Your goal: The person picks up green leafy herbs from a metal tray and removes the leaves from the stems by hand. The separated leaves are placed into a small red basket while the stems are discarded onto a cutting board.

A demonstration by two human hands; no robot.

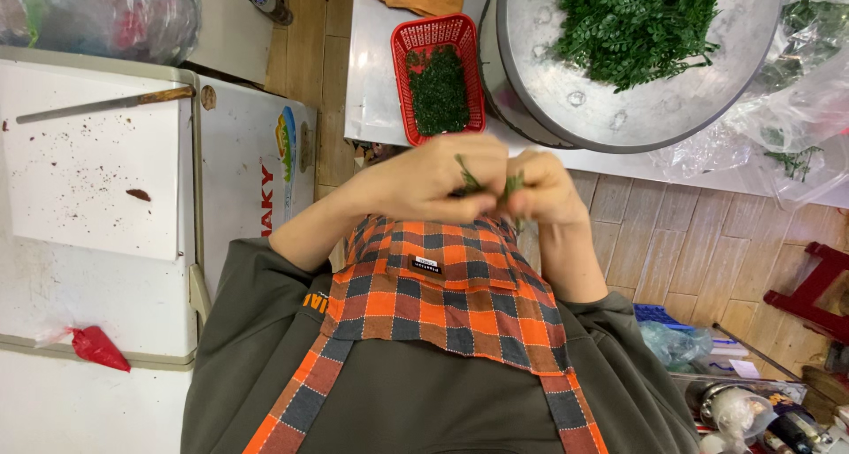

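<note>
Apron (442, 286): orange-and-grey checked bib over a dark green top, closest to the lens, just below both hands.
Knife (106, 105): long blade lying flat across a white board (97, 180) at far left, well apart from the hands.
Left hand (429, 180): fingers curled in, pinching one end of a green sprig (469, 178).
Sprig: short and thin, slanting up-left between the two hands — held at chest height, both hands equally close, touching it from either side.
Right hand (544, 189): closed in a loose fist, fingertips nipping more greenery; grip partly blurred.
Red basket (438, 78): slotted plastic, straight ahead of the hands on the metal table (371, 74), filled with dark picked leaves.
Metal basin (637, 56): wide and round, just right of the basket, touching or nearly so — heaped with leafy green stems.
Plastic bags (796, 109): clear, crumpled at far right, a few green stalks inside.
</note>
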